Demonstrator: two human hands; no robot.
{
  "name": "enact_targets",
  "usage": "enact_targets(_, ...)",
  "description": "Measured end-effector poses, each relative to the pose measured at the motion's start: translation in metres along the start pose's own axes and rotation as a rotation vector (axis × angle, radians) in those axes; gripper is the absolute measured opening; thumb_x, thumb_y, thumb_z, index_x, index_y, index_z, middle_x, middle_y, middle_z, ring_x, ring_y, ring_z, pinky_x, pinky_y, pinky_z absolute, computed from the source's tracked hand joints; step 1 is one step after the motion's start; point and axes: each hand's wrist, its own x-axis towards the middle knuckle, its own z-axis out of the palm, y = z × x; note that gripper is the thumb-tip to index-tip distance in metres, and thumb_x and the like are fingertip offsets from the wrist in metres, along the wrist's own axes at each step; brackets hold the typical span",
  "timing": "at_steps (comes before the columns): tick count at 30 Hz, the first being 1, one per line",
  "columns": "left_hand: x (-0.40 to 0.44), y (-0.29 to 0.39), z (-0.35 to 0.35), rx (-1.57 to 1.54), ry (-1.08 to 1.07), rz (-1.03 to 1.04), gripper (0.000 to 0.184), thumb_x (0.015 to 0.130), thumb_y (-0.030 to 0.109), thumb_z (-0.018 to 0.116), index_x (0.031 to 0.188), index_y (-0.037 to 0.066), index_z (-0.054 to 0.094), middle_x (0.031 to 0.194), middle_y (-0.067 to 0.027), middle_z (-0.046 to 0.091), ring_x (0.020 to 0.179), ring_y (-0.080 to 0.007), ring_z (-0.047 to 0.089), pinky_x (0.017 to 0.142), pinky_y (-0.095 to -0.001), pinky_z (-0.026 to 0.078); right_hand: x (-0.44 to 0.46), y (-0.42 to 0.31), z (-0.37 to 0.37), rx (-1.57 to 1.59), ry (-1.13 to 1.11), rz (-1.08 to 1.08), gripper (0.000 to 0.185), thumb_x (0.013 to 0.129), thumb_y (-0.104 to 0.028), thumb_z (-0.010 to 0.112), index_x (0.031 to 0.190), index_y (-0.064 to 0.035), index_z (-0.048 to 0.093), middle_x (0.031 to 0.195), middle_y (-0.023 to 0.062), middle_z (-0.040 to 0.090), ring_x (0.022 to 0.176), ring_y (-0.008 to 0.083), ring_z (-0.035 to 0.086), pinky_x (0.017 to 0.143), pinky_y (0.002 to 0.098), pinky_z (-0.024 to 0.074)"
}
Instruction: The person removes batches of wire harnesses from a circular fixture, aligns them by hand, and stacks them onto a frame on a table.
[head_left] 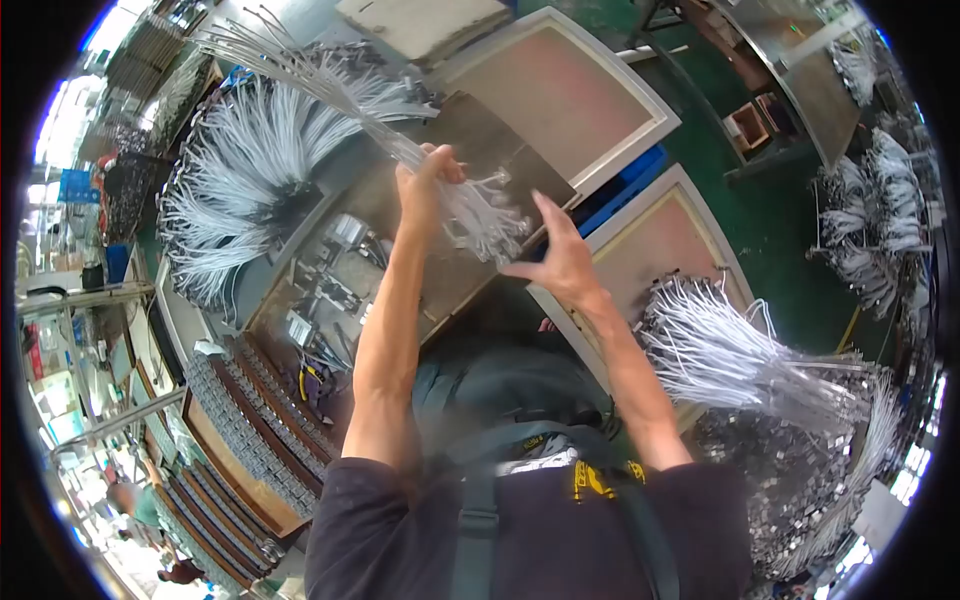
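Note:
My left hand (pixel 425 190) is wrapped round a bundle of long white wires (pixel 370 122) over the workbench (pixel 385 200). The wires' thin tips fan out toward the upper left, and their other ends, with small clear or metallic pieces (pixel 490 225), hang to the right of the hand. My right hand (pixel 558 255) is beside those ends, thumb and fingers spread apart, with nothing held in it. On the bench to the left lie several small metal parts (pixel 335 290).
A large fan of white wires (pixel 235 180) lies at the left. Another wire bundle (pixel 710 345) rests at the right above a heap of small metal pieces (pixel 780 470). Framed panels (pixel 570 90) stand behind the bench. A person (pixel 140 503) is at the far lower left.

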Motion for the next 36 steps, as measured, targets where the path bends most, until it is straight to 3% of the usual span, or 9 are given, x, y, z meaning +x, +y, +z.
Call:
enact_targets(4, -0.023, 0.020, 0.003, -0.243, 0.051, -0.034, 0.027, 0.091, 0.018, 0.059, 0.069, 0.008, 0.048, 0.060, -0.0056, 0.048, 0.062, -0.0176, 0.053, 0.076, -0.0383, 0.050, 0.071, -0.036, 0.059, 0.109, 0.052, -0.347, 0.101, 0.065, -0.036, 0.092, 0.147, -0.0020, 0.044, 0.136, 0.0252, 0.058, 0.126, 0.0405, 0.057, 0.104, 0.0464, 0.0477)
enact_targets(9, -0.040, 0.036, -0.040, -0.549, 0.028, 0.025, 0.024, 0.094, 0.021, 0.060, 0.077, 0.006, 0.052, 0.067, -0.0066, 0.054, 0.070, -0.0184, 0.058, 0.080, -0.0378, 0.051, 0.093, -0.055, 0.090, 0.103, -0.213, -0.238, 0.041, 0.080, -0.017, 0.078, 0.115, -0.0031, 0.062, 0.080, 0.0237, 0.068, 0.082, 0.0437, 0.070, 0.068, 0.0450, 0.0564)
enact_targets(13, -0.060, 0.073, -0.063, -0.228, 0.264, -0.075, 0.033, 0.094, 0.028, 0.069, 0.108, 0.001, 0.057, 0.095, -0.0094, 0.064, 0.090, -0.0221, 0.065, 0.090, -0.0379, 0.052, 0.126, -0.068, 0.085, 0.003, -0.379, -0.298, 0.032, 0.083, -0.015, 0.075, 0.110, -0.0056, 0.061, 0.083, 0.0256, 0.068, 0.084, 0.0448, 0.069, 0.069, 0.0483, 0.0554)
enact_targets(17, -0.079, 0.064, -0.146, 1.076, 0.593, 0.602, 0.052, 0.071, 0.014, 0.087, 0.113, 0.004, 0.058, 0.118, -0.0176, 0.059, 0.114, -0.0333, 0.059, 0.100, -0.0439, 0.047, 0.169, -0.097, 0.063, -0.535, -0.566, -0.328, 0.022, 0.085, -0.013, 0.069, 0.103, -0.0056, 0.058, 0.082, 0.0239, 0.069, 0.083, 0.0431, 0.069, 0.071, 0.0515, 0.0542)
enact_targets(21, -0.055, 0.096, -0.223, 1.686, 0.416, 0.591, 0.041, 0.068, 0.011, 0.081, 0.105, 0.005, 0.063, 0.121, -0.0151, 0.061, 0.122, -0.0361, 0.057, 0.109, -0.0523, 0.040, 0.199, -0.129, 0.066, -0.754, -0.703, -0.498, 0.024, 0.079, -0.011, 0.068, 0.098, -0.0066, 0.056, 0.079, 0.0210, 0.069, 0.079, 0.0419, 0.069, 0.069, 0.0519, 0.0530)
enact_targets(22, -0.044, 0.080, -0.258, 1.663, 0.406, 0.647, 0.019, 0.077, 0.015, 0.078, 0.089, 0.006, 0.066, 0.099, -0.0124, 0.067, 0.103, -0.0310, 0.065, 0.097, -0.0481, 0.047, 0.205, -0.136, 0.070, -0.748, -0.699, -0.535, 0.027, 0.077, -0.010, 0.069, 0.101, -0.0072, 0.058, 0.079, 0.0205, 0.069, 0.078, 0.0417, 0.068, 0.068, 0.0511, 0.0526)
enact_targets(25, -0.021, 0.062, -0.294, 1.444, 0.644, 0.573, 0.047, 0.093, 0.026, 0.073, 0.057, 0.004, 0.052, 0.052, -0.0091, 0.047, 0.046, -0.0217, 0.048, 0.052, -0.0396, 0.036, 0.219, -0.166, 0.092, -0.598, -0.595, -0.610, 0.027, 0.077, -0.010, 0.070, 0.103, -0.0071, 0.060, 0.079, 0.0207, 0.069, 0.078, 0.0407, 0.069, 0.067, 0.0503, 0.0526)
enact_targets(29, 0.031, 0.070, -0.269, 0.249, 0.932, 0.387, 0.054, 0.098, 0.030, 0.071, 0.059, 0.002, 0.049, 0.059, 0.0081, 0.038, 0.061, -0.0047, 0.032, 0.051, -0.0296, 0.024, 0.242, -0.181, 0.136, -0.136, -0.574, -0.386, 0.017, 0.086, -0.010, 0.069, 0.101, -0.0036, 0.065, 0.081, 0.0252, 0.067, 0.079, 0.0413, 0.069, 0.064, 0.0444, 0.0513)
enact_targets(36, 0.049, 0.013, -0.382, 0.965, 0.750, 0.399, 0.017, 0.084, 0.010, 0.072, 0.089, -0.003, 0.062, 0.082, -0.0198, 0.066, 0.072, -0.0375, 0.060, 0.067, -0.0415, 0.047, 0.304, -0.199, 0.208, -0.552, -0.638, -0.489, 0.019, 0.087, -0.010, 0.066, 0.103, -0.0022, 0.062, 0.082, 0.0292, 0.065, 0.083, 0.0475, 0.064, 0.070, 0.0517, 0.0492)
